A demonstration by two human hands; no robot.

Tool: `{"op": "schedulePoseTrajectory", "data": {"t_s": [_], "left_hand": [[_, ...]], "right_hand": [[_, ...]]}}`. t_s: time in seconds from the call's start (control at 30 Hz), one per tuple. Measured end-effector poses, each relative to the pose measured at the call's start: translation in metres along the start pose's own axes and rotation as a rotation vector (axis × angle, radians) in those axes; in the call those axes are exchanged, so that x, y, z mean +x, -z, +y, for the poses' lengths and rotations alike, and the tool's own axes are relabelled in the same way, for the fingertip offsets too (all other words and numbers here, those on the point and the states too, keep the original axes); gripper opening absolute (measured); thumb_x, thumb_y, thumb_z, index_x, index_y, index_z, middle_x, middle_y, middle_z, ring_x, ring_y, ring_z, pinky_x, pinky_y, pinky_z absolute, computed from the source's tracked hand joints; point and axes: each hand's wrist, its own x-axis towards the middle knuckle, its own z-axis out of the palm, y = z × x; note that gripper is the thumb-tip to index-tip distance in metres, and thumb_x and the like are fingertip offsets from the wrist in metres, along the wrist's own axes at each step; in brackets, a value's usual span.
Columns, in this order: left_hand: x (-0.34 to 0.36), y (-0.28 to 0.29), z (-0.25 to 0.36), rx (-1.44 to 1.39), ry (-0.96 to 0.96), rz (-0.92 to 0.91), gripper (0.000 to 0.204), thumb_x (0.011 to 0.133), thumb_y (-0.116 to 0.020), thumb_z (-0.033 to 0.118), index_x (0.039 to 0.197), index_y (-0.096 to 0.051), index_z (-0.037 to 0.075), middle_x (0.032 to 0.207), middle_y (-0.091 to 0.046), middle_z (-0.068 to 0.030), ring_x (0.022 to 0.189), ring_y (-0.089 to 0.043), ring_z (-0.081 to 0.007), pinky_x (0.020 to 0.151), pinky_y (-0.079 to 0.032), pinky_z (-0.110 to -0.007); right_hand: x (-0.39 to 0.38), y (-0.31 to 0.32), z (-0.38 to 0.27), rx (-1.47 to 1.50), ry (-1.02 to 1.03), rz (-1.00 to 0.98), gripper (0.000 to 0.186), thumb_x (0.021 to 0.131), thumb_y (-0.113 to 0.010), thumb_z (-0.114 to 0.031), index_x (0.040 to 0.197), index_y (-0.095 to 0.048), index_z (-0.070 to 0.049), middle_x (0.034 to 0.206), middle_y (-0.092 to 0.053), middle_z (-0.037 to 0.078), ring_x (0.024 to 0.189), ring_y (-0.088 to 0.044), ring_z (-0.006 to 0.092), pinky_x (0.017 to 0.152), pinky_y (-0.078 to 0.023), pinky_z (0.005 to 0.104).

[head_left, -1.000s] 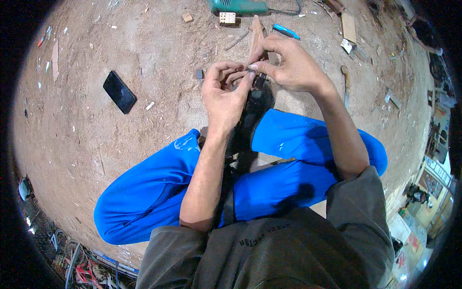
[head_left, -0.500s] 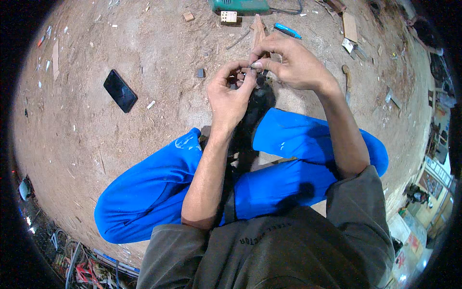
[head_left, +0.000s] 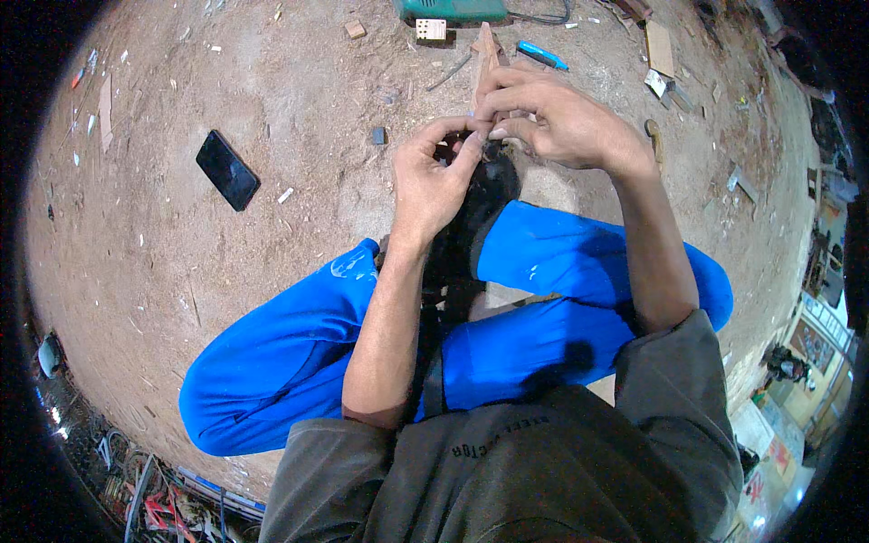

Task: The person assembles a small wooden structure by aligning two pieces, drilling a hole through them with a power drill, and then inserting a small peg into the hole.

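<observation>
My left hand (head_left: 430, 176) and my right hand (head_left: 570, 122) meet fingertip to fingertip above the ground in front of my crossed legs. Thumb and fingers of each are pinched together. Whatever lies between them is too small and covered to make out. A pointed strip of wood (head_left: 486, 63) runs away from me just beyond the fingers, its near end hidden behind my right hand. Close to that strip lies a blue tool with a slim handle (head_left: 541, 55). A small dark grey block (head_left: 378, 136) rests on the ground left of my left hand.
A green power tool (head_left: 453, 9) with a dark cord lies at the far edge, beside a pale block with holes (head_left: 432, 30). To the left is a black phone (head_left: 228, 170). Wood offcuts (head_left: 659, 50) and a curved wooden handle (head_left: 654, 138) lie to the right.
My right hand has shifted slightly right, and its fingers have changed position against the left fingertips. The left hand's fingers have closed up a little. Things on the ground stay put.
</observation>
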Motion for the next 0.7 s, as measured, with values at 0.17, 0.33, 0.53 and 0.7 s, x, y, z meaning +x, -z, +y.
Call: {"op": "schedulePoseTrajectory", "data": {"t_s": [0.17, 0.33, 0.53, 0.7], "left_hand": [[0.002, 0.004, 0.003, -0.014, 0.017, -0.016, 0.016, 0.091, -0.067, 0.005, 0.107, -0.068, 0.001, 0.09, -0.07, -0.0028, 0.066, -0.055, -0.0047, 0.057, -0.045, -0.021], [0.004, 0.004, 0.006, -0.257, 0.099, 0.017, 0.021, 0.092, -0.068, 0.003, 0.111, -0.058, 0.001, 0.085, -0.068, -0.002, 0.064, -0.054, -0.0035, 0.053, -0.042, -0.02], [0.004, 0.009, 0.002, -0.334, 0.178, 0.087, 0.019, 0.089, -0.071, 0.003, 0.103, -0.059, 0.001, 0.079, -0.067, -0.0018, 0.07, -0.059, -0.0046, 0.064, -0.046, -0.019], [0.005, 0.011, 0.003, -0.221, 0.166, 0.103, 0.019, 0.089, -0.072, 0.005, 0.1, -0.058, 0.0, 0.081, -0.069, -0.0042, 0.072, -0.061, -0.0061, 0.064, -0.048, -0.021]], "right_hand": [[0.002, 0.005, -0.012, -0.103, -0.049, -0.071, 0.018, 0.082, -0.068, -0.008, 0.1, -0.07, -0.007, 0.109, -0.062, 0.009, 0.113, -0.054, 0.0319, 0.098, -0.042, 0.0444], [0.001, -0.006, -0.008, -0.224, -0.024, -0.024, 0.018, 0.081, -0.067, -0.008, 0.099, -0.07, -0.007, 0.111, -0.061, 0.007, 0.117, -0.052, 0.0298, 0.095, -0.041, 0.0469], [0.005, -0.013, -0.012, -0.258, 0.066, 0.071, 0.015, 0.078, -0.07, -0.01, 0.092, -0.066, -0.005, 0.101, -0.061, 0.01, 0.107, -0.054, 0.0306, 0.098, -0.039, 0.0426], [0.007, -0.013, -0.009, -0.278, 0.063, 0.023, 0.016, 0.075, -0.071, -0.011, 0.088, -0.065, -0.005, 0.096, -0.061, 0.011, 0.102, -0.056, 0.0305, 0.098, -0.039, 0.0428]]}}
